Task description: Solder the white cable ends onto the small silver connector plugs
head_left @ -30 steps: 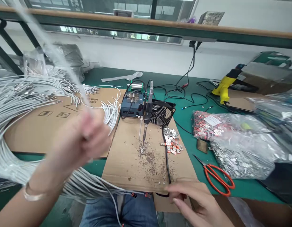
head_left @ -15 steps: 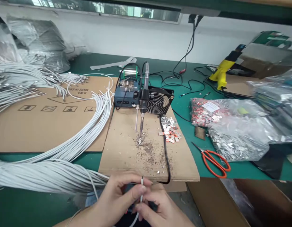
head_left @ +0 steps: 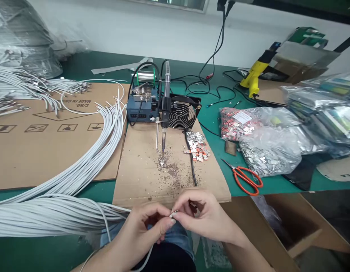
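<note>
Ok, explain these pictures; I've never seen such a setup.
No robot here, just a person's two bare hands, seen from a camera worn on the head, looking forward and down. The left hand and right hand pinch the end of a white cable. Beyond them, a cardboard sheet lies on the green table; a soldering iron points down at it, beside a blue soldering station and a fan. Orange-and-silver USB connectors lie on the sheet. To its left are bundled white cables; to its right, orange-handled scissors and a yellow heat gun.

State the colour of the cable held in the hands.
The cable is pale grey-white; it shows best in the head view.
</note>
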